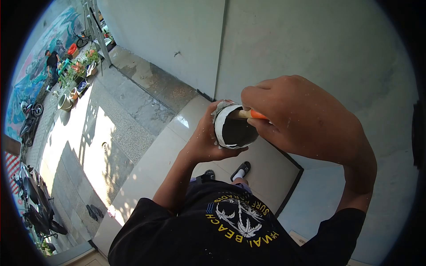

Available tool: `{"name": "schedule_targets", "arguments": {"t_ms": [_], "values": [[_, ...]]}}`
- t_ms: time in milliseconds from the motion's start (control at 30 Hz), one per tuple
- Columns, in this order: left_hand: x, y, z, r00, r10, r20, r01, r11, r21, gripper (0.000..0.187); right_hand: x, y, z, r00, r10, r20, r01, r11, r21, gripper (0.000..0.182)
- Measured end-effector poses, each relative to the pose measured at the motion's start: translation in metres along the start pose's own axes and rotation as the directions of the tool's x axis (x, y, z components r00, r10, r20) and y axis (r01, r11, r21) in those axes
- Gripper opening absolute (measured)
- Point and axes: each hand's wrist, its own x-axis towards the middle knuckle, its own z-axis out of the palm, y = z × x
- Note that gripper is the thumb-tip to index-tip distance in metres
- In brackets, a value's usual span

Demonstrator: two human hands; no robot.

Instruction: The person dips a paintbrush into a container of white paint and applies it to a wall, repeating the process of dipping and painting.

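My left hand [200, 141] is wrapped round a small round paint can [220, 126] in front of my chest. White paint coats the can's rim, and its inside looks dark grey. My right hand [306, 119] grips a paintbrush [258, 114] by its pale wood and orange handle, fingers closed over it. The brush reaches across the can's mouth; its bristles cannot be made out. Small white specks dot both hands.
A pale wall [310, 53] rises close in front and to the right. Tiled floor [173, 153] lies under my feet. Outside on the left are a ladder [100, 35], potted plants [73, 80], motorbikes [37, 204], slippers [94, 212] and a person [52, 64] by a painted wall.
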Motion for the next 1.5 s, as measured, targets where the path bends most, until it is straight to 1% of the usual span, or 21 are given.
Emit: {"name": "schedule_targets", "arguments": {"t_ms": [67,167,267,367,433,567,633,667,733,800,867,933,1000,1067,1167,1233,1267,1333,1367,1433,1500], "values": [[-0.003,-0.003,0.001,1.000,0.006,-0.016,-0.007,0.997,-0.074,0.111,-0.001,-0.003,-0.005,1.000,0.005,-0.004,-0.005,1.000,-0.007,0.013],[-0.002,-0.001,0.000,0.999,0.016,-0.028,-0.018,0.997,-0.077,0.108,0.000,-0.006,-0.004,0.999,0.026,-0.029,-0.026,1.000,-0.014,0.013],[-0.001,0.001,-0.003,0.999,0.025,-0.024,-0.026,0.999,-0.048,0.105,0.006,-0.003,0.001,0.999,0.046,0.023,-0.046,0.998,0.030,0.013],[-0.003,0.001,-0.003,0.999,0.024,-0.037,-0.027,0.995,-0.091,0.103,0.004,-0.003,-0.003,0.999,0.033,-0.002,-0.033,0.999,0.008,0.014],[-0.002,0.002,-0.004,0.999,0.039,-0.036,-0.043,0.995,-0.089,0.103,0.000,-0.007,-0.007,0.997,0.005,-0.080,-0.005,1.000,-0.001,0.014],[-0.002,0.001,-0.006,0.998,0.039,-0.044,-0.044,0.993,-0.105,0.103,0.007,-0.006,-0.001,0.996,-0.019,-0.090,0.017,0.999,-0.032,0.014],[-0.002,0.000,-0.008,0.999,0.032,-0.039,-0.036,0.993,-0.109,0.103,0.012,-0.009,-0.001,0.995,0.090,0.037,-0.090,0.996,-0.018,0.013],[-0.001,0.000,-0.009,0.999,0.023,-0.035,-0.027,0.993,-0.113,0.104,0.012,-0.009,-0.002,0.995,0.089,0.035,-0.088,0.996,-0.019,0.013],[0.000,0.002,-0.012,0.999,0.026,-0.044,-0.030,0.995,-0.095,0.104,0.008,-0.007,-0.006,0.998,0.008,-0.060,-0.011,0.999,-0.042,0.013],[-0.001,0.002,-0.013,0.998,0.025,-0.054,-0.029,0.996,-0.079,0.104,0.009,-0.009,-0.007,0.998,0.008,-0.065,-0.011,0.999,-0.042,0.013],[-0.001,0.001,-0.013,0.996,-0.011,-0.091,-0.004,0.987,-0.161,0.100,0.013,-0.009,-0.005,0.997,0.008,-0.074,-0.011,0.999,-0.044,0.013],[0.000,0.001,-0.014,0.996,-0.019,-0.085,0.005,0.986,-0.168,0.100,0.019,-0.008,-0.001,1.000,0.022,-0.002,-0.022,0.999,-0.023,0.013],[0.002,0.001,-0.018,0.996,-0.028,-0.083,0.013,0.985,-0.174,0.100,0.018,-0.007,-0.002,0.999,0.003,-0.038,-0.005,0.999,-0.042,0.014],[0.002,0.001,-0.023,0.999,0.028,-0.038,-0.029,0.999,-0.034,0.105,0.017,-0.007,-0.005,0.997,-0.017,-0.071,0.013,0.998,-0.059,0.014],[0.001,-0.001,-0.024,0.997,0.036,-0.063,-0.040,0.997,-0.068,0.104,0.017,-0.008,-0.006,0.997,-0.004,-0.081,0.000,0.999,-0.045,0.014],[0.003,0.001,-0.024,0.997,0.039,-0.065,-0.043,0.997,-0.069,0.104,0.021,-0.002,0.005,0.983,-0.100,-0.155,0.094,0.994,-0.048,0.015],[0.004,0.002,-0.024,0.997,0.042,-0.065,-0.046,0.997,-0.069,0.104,0.022,-0.003,0.004,0.982,-0.102,-0.157,0.095,0.994,-0.048,0.015],[0.003,0.000,-0.022,0.996,0.006,-0.088,-0.015,0.995,-0.099,0.102,0.025,-0.006,0.001,0.999,-0.011,-0.046,0.010,0.999,-0.031,0.015],[0.003,-0.001,-0.021,0.993,-0.032,-0.110,0.017,0.991,-0.133,0.101,0.024,-0.006,-0.002,0.999,-0.013,-0.046,0.011,0.999,-0.032,0.015],[0.002,-0.002,-0.023,0.993,-0.021,-0.113,0.009,0.994,-0.108,0.101,0.020,-0.006,-0.006,0.991,-0.058,-0.122,0.049,0.996,-0.078,0.016],[0.003,-0.002,-0.023,0.994,-0.010,-0.112,0.000,0.996,-0.084,0.101,0.020,-0.005,-0.005,0.990,-0.055,-0.126,0.047,0.997,-0.069,0.016]]}}
